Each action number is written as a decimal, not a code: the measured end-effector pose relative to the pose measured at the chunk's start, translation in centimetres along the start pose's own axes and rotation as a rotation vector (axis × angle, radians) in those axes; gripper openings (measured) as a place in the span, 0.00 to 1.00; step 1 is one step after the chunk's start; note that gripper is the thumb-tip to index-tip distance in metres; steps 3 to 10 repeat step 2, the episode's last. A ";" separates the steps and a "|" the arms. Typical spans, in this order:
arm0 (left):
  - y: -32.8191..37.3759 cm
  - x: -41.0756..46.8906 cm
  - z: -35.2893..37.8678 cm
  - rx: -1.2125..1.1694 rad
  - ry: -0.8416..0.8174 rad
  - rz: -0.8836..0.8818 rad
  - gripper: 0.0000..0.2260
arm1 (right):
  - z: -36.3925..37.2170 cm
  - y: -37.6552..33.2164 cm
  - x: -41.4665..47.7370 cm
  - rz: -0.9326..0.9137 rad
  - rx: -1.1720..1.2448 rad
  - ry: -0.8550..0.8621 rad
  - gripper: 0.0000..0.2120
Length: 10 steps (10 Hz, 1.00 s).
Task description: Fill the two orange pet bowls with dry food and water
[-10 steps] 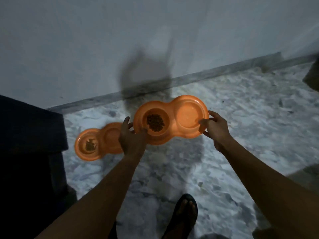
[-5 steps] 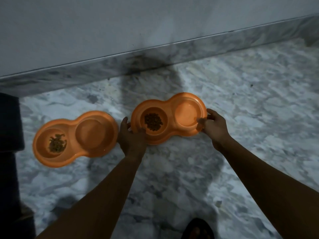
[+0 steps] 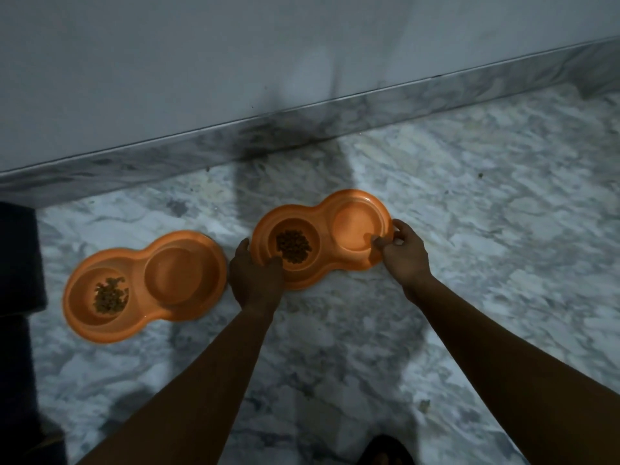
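Two orange double pet bowls are on the marble floor. The right bowl (image 3: 327,250) has brown dry food (image 3: 293,246) in its left cup; its right cup looks filled with clear liquid. My left hand (image 3: 256,276) grips its left rim, thumb over the edge. My right hand (image 3: 402,251) pinches its right rim. The left bowl (image 3: 141,290) lies flat on the floor beside my left hand, with dry food (image 3: 110,295) in its left cup; whether its right cup holds water I cannot tell.
A grey wall with a marble skirting (image 3: 302,129) runs behind the bowls. A dark object (image 3: 16,297) stands at the left edge. My foot in a dark sandal (image 3: 385,453) is at the bottom. The marble floor (image 3: 469,213) stretches right.
Both hands have brought the right bowl down toward the floor beside the left bowl. The view has tilted down and closer; the grips are unchanged.
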<state>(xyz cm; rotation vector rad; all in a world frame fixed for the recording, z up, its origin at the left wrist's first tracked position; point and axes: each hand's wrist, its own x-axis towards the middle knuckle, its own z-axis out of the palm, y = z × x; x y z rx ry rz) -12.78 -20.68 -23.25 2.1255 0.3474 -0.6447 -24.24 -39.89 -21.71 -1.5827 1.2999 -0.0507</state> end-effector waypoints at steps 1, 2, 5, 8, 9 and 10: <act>1.7 -1.1 -1.0 0.034 -0.014 0.047 0.34 | -0.7 -2.1 -1.8 -0.032 -0.064 0.020 0.27; 4.8 -3.4 -3.1 0.063 -0.054 0.112 0.33 | -2.0 -5.9 -5.0 -0.010 -0.041 -0.002 0.29; 4.8 -3.4 -3.1 0.063 -0.054 0.112 0.33 | -2.0 -5.9 -5.0 -0.010 -0.041 -0.002 0.29; 4.8 -3.4 -3.1 0.063 -0.054 0.112 0.33 | -2.0 -5.9 -5.0 -0.010 -0.041 -0.002 0.29; 4.8 -3.4 -3.1 0.063 -0.054 0.112 0.33 | -2.0 -5.9 -5.0 -0.010 -0.041 -0.002 0.29; 4.8 -3.4 -3.1 0.063 -0.054 0.112 0.33 | -2.0 -5.9 -5.0 -0.010 -0.041 -0.002 0.29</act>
